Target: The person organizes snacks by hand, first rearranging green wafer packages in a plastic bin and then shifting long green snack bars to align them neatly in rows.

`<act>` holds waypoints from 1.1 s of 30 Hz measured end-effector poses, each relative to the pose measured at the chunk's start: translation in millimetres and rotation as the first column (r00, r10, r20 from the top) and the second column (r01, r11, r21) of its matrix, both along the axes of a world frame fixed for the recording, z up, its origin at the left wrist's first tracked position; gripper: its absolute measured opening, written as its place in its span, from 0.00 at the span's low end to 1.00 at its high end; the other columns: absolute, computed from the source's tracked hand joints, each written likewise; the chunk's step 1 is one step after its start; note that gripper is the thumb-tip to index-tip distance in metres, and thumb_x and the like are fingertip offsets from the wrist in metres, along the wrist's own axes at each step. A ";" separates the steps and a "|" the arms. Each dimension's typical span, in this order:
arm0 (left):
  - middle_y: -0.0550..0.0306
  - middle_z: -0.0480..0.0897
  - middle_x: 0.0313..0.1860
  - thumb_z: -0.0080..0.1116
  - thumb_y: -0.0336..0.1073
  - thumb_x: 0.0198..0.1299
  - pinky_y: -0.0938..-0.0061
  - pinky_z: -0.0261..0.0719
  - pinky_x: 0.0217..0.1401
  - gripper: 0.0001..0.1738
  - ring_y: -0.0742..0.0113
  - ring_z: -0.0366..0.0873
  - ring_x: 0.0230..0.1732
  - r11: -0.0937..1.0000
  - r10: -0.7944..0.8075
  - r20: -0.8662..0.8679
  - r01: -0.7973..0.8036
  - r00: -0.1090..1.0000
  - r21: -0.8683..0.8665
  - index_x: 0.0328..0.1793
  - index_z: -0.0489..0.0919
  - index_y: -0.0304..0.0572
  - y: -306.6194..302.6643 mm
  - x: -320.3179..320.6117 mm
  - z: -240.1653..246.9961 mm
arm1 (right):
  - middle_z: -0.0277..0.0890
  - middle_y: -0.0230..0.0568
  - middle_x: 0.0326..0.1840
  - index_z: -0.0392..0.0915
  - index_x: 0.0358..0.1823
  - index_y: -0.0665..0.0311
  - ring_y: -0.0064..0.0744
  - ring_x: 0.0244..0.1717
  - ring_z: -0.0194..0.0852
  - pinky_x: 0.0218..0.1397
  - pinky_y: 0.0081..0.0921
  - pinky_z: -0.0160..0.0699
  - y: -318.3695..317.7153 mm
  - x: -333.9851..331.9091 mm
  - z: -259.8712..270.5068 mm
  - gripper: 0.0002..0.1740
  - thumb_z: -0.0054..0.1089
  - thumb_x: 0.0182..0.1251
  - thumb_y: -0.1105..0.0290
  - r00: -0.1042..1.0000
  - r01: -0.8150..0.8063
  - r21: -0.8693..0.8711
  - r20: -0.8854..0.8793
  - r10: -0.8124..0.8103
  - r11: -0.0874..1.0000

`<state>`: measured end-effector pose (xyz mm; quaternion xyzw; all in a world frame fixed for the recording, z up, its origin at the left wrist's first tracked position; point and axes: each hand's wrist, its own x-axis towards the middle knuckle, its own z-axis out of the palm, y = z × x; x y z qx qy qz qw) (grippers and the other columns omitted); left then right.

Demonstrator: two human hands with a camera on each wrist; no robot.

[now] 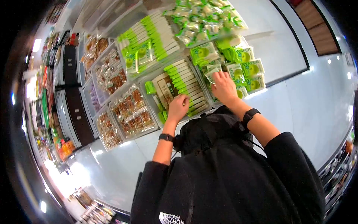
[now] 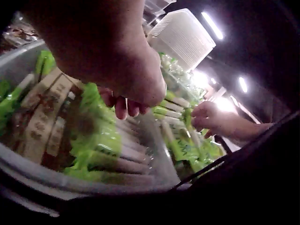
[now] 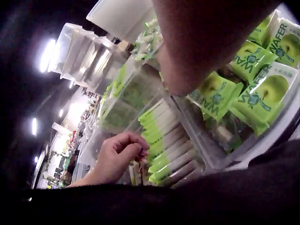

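My left hand (image 1: 179, 108) is over a clear bin (image 1: 206, 109) holding a row of slim green-and-white packets (image 1: 185, 80) and a brown packet (image 1: 164, 87). Its fingers are loosely curled in the right wrist view, thumb near the index finger; nothing clearly shows in its grip. My right hand (image 1: 225, 89) is among green wafer packets (image 1: 254, 68) in the neighbouring bin, its fingertips around a small pale packet (image 1: 213, 70). The palm hides part of that contact. In the left wrist view the right hand's (image 2: 218, 122) fingers point down at the packets.
Left of the bin stand tubs of brown nutty sweets (image 1: 132, 112). Behind are more slim packets (image 1: 149, 35) and a heap of small wrapped pieces (image 1: 201, 20). A grey-white surface (image 1: 298, 108) lies on the right. A black bag (image 1: 210, 130) hangs before my body.
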<state>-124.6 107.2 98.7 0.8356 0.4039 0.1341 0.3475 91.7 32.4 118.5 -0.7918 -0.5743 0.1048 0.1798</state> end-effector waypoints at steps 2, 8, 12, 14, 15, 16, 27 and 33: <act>0.49 0.81 0.35 0.51 0.36 0.60 0.61 0.76 0.37 0.08 0.49 0.78 0.36 0.981 -0.190 0.002 0.190 0.982 0.045 0.36 0.78 0.41 4.4 22.3 2.0 | 0.68 0.48 0.48 0.62 0.58 0.66 0.49 0.51 0.68 0.50 0.38 0.73 5.7 5.0 -6.3 0.35 0.66 0.51 0.62 0.997 -0.061 -0.071 0.048 0.064 0.996; 0.47 0.82 0.37 0.51 0.36 0.60 0.59 0.77 0.40 0.10 0.47 0.79 0.38 0.922 -0.385 -0.121 0.373 0.915 -0.105 0.42 0.78 0.40 8.2 46.4 1.4 | 0.67 0.47 0.55 0.53 0.71 0.62 0.46 0.51 0.70 0.49 0.35 0.74 17.4 -1.9 -20.2 0.51 0.70 0.45 0.59 0.979 0.015 -0.346 0.195 0.056 0.938; 0.46 0.82 0.38 0.53 0.37 0.59 0.59 0.77 0.40 0.11 0.46 0.79 0.39 0.944 -0.284 -0.030 0.274 0.958 -0.182 0.43 0.79 0.41 11.8 30.4 -5.5 | 0.64 0.53 0.57 0.50 0.71 0.62 0.51 0.52 0.70 0.51 0.37 0.75 22.5 -6.3 -8.6 0.53 0.70 0.44 0.59 0.994 0.048 -0.351 0.107 -0.011 0.935; 0.44 0.82 0.38 0.53 0.40 0.60 0.60 0.77 0.43 0.14 0.48 0.80 0.41 0.944 -0.219 0.002 0.212 0.976 -0.254 0.47 0.78 0.40 13.8 22.8 -2.8 | 0.62 0.57 0.57 0.49 0.70 0.63 0.55 0.51 0.70 0.52 0.40 0.74 22.1 -3.1 -4.3 0.52 0.69 0.44 0.58 0.996 0.001 -0.322 0.087 0.028 0.947; 0.44 0.82 0.38 0.53 0.40 0.60 0.60 0.77 0.43 0.14 0.48 0.80 0.41 0.947 -0.192 0.015 0.190 0.981 -0.259 0.47 0.78 0.40 14.9 16.8 -0.8 | 0.62 0.58 0.56 0.49 0.70 0.63 0.56 0.50 0.70 0.52 0.42 0.74 25.6 -5.7 3.8 0.52 0.68 0.44 0.58 0.998 -0.007 -0.282 -0.054 -0.009 0.959; 0.44 0.81 0.42 0.55 0.40 0.60 0.62 0.77 0.45 0.17 0.50 0.80 0.43 0.942 -0.120 0.071 0.136 0.990 -0.306 0.52 0.75 0.39 13.3 11.8 2.0 | 0.62 0.59 0.56 0.48 0.70 0.64 0.57 0.49 0.70 0.51 0.43 0.73 28.1 -7.4 11.0 0.52 0.67 0.44 0.58 0.978 -0.008 -0.242 -0.203 -0.042 0.970; 0.50 0.72 0.54 0.64 0.38 0.55 0.65 0.73 0.53 0.29 0.57 0.72 0.54 0.930 0.326 0.237 -0.265 0.915 -0.256 0.60 0.66 0.40 48.7 -58.5 12.0 | 0.65 0.57 0.53 0.14 0.69 0.67 0.41 0.45 0.74 0.43 0.33 0.82 125.6 -101.3 -27.3 0.61 0.63 0.57 0.70 -0.178 -0.010 -0.418 -0.893 -0.412 0.909; 0.44 0.71 0.51 0.62 0.30 0.51 0.58 0.70 0.52 0.19 0.40 0.71 0.51 0.834 0.473 0.164 -0.500 0.866 0.234 0.51 0.76 0.45 78.5 -73.6 -32.6 | 0.71 0.44 0.42 0.63 0.48 0.69 0.36 0.38 0.75 0.36 0.33 0.79 152.3 -162.1 -85.1 0.19 0.60 0.59 0.72 -0.092 0.107 -0.522 -0.853 -0.515 0.846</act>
